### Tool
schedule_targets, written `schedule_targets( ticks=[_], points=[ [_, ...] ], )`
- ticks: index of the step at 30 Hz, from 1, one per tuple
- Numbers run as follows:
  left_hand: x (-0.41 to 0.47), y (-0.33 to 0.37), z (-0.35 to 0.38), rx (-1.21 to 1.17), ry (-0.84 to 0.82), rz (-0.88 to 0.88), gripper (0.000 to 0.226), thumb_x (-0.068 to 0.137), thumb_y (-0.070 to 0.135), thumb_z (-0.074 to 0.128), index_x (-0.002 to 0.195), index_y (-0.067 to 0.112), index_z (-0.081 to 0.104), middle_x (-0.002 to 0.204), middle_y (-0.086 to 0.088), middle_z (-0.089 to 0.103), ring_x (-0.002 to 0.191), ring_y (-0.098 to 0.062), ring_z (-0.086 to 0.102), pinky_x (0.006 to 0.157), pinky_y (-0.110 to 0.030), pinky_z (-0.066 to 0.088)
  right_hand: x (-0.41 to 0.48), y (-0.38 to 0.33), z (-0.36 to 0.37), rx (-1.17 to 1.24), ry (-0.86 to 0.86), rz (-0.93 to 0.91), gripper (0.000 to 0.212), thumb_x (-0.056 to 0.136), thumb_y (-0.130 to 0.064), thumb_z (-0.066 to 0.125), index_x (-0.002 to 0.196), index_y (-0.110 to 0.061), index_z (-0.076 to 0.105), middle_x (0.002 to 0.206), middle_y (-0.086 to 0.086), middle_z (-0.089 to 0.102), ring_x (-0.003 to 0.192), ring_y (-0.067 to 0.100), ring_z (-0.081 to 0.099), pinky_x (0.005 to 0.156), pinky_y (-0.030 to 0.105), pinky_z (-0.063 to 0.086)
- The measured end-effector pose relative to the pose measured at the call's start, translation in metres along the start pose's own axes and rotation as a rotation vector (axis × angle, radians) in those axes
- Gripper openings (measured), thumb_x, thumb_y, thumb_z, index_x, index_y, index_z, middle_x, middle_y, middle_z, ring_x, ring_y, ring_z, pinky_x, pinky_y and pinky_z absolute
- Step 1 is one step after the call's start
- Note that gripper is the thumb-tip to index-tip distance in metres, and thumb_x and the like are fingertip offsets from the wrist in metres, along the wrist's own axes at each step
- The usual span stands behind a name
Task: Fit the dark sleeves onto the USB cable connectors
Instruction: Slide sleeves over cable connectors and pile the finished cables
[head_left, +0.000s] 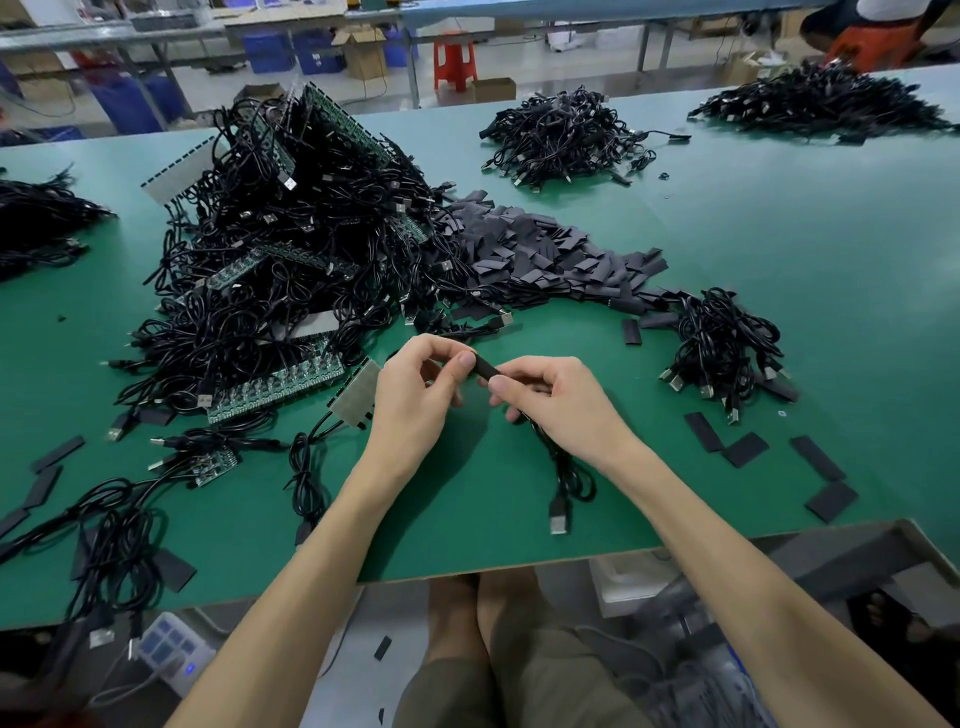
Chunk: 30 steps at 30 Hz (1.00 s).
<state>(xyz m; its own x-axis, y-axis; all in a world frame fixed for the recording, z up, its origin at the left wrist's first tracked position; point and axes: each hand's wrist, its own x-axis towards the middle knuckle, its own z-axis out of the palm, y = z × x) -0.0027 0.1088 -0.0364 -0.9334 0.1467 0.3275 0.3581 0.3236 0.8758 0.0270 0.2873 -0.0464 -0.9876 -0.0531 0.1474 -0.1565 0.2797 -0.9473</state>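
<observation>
Just above the surface (779, 234), my left hand (415, 387) pinched the sleeve (484, 368) and my right hand (563, 402) gripped the cable (563, 467). A crooked push could have buckled the sleeve.

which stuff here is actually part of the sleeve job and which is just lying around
Part of the job:
- dark sleeve, pinched by the left hand
- USB cable, held in the right hand
- sleeve pile
- cable heap

Just lying about:
- red stool
- cardboard box
- blue crates
- power strip
</observation>
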Motion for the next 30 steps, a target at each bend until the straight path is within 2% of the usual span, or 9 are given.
schedule_targets(
  ticks=[5, 9, 12, 17, 19, 21, 23, 26, 30],
  points=[
    [0.0006, -0.0051, 0.0007, -0.047, -0.032, -0.055, 0.009, 0.100, 0.022, 0.067, 0.093, 0.015, 0.070, 0.058, -0.003, 0.064, 0.053, -0.013, 0.055, 0.061, -0.031, 0.045, 0.0004, 0.0016, -0.0018, -0.007, 0.026, 0.013, 0.014, 0.098, -0.016, 0.067, 0.098, -0.007, 0.078, 0.073, 0.000, 0.072, 0.061, 0.013, 0.065, 0.069, 0.027, 0.054],
    [0.0006, -0.0058, 0.0010, -0.162, -0.068, -0.085, 0.008, 0.100, 0.020, 0.066, 0.096, 0.014, 0.070, 0.062, -0.005, 0.066, 0.056, -0.016, 0.059, 0.058, -0.025, 0.047, -0.0003, 0.0009, -0.0037, 0.009, 0.024, 0.011, 0.015, 0.099, -0.016, 0.066, 0.095, -0.010, 0.079, 0.071, 0.001, 0.072, 0.060, 0.013, 0.064, 0.068, 0.025, 0.054],
    [0.0018, -0.0082, 0.0009, -0.191, -0.052, -0.085, 0.012, 0.102, 0.021, 0.064, 0.102, 0.013, 0.072, 0.065, -0.002, 0.068, 0.057, -0.012, 0.059, 0.056, -0.021, 0.046, 0.0002, 0.0009, -0.0038, 0.032, 0.044, 0.022, 0.016, 0.099, -0.017, 0.065, 0.094, -0.011, 0.079, 0.070, 0.000, 0.072, 0.059, 0.013, 0.065, 0.066, 0.024, 0.053],
    [0.0029, -0.0096, 0.0008, -0.183, -0.044, -0.100, 0.015, 0.103, 0.025, 0.062, 0.103, 0.015, 0.072, 0.080, -0.002, 0.072, 0.062, -0.012, 0.061, 0.056, -0.023, 0.047, 0.0017, 0.0013, -0.0041, 0.096, 0.081, 0.038, 0.019, 0.100, -0.022, 0.064, 0.090, -0.017, 0.078, 0.071, 0.000, 0.072, 0.060, 0.015, 0.066, 0.065, 0.029, 0.053],
    [0.0031, -0.0090, 0.0012, -0.135, -0.124, -0.076, 0.015, 0.101, 0.026, 0.064, 0.099, 0.014, 0.073, 0.080, -0.005, 0.073, 0.063, -0.012, 0.061, 0.059, -0.023, 0.047, 0.0015, 0.0012, -0.0042, 0.098, 0.064, 0.023, 0.019, 0.101, -0.022, 0.063, 0.088, -0.020, 0.078, 0.071, -0.001, 0.072, 0.059, 0.014, 0.066, 0.065, 0.028, 0.054],
    [0.0025, -0.0084, 0.0020, -0.100, -0.189, -0.042, 0.012, 0.100, 0.020, 0.067, 0.094, 0.010, 0.072, 0.078, 0.002, 0.073, 0.062, -0.010, 0.062, 0.062, -0.019, 0.046, 0.0015, 0.0014, -0.0032, 0.082, 0.042, 0.015, 0.019, 0.101, -0.023, 0.063, 0.088, -0.020, 0.077, 0.071, -0.001, 0.073, 0.059, 0.013, 0.065, 0.065, 0.026, 0.054],
    [0.0020, -0.0074, 0.0014, -0.134, -0.168, -0.044, 0.010, 0.098, 0.017, 0.069, 0.092, 0.009, 0.072, 0.070, 0.007, 0.070, 0.059, -0.007, 0.060, 0.060, -0.016, 0.045, 0.0021, 0.0015, -0.0016, 0.053, 0.014, 0.016, 0.022, 0.101, -0.025, 0.063, 0.087, -0.017, 0.077, 0.070, 0.000, 0.073, 0.060, 0.013, 0.065, 0.066, 0.025, 0.053],
    [0.0010, -0.0051, -0.0008, -0.238, -0.109, -0.096, 0.009, 0.098, 0.020, 0.070, 0.094, 0.012, 0.072, 0.066, 0.001, 0.067, 0.057, -0.009, 0.056, 0.058, -0.018, 0.045, 0.0013, 0.0003, -0.0001, -0.011, -0.051, 0.003, 0.026, 0.101, -0.029, 0.064, 0.082, -0.018, 0.078, 0.070, 0.000, 0.072, 0.061, 0.011, 0.064, 0.067, 0.023, 0.052],
    [0.0000, -0.0024, 0.0006, -0.241, -0.121, -0.110, 0.012, 0.100, 0.020, 0.067, 0.096, 0.009, 0.072, 0.067, -0.003, 0.066, 0.057, -0.010, 0.055, 0.058, -0.019, 0.045, -0.0013, -0.0021, -0.0003, -0.032, -0.060, -0.026, 0.025, 0.100, -0.033, 0.065, 0.080, -0.023, 0.078, 0.067, -0.002, 0.070, 0.055, 0.009, 0.056, 0.059, 0.021, 0.045]
  ],
)
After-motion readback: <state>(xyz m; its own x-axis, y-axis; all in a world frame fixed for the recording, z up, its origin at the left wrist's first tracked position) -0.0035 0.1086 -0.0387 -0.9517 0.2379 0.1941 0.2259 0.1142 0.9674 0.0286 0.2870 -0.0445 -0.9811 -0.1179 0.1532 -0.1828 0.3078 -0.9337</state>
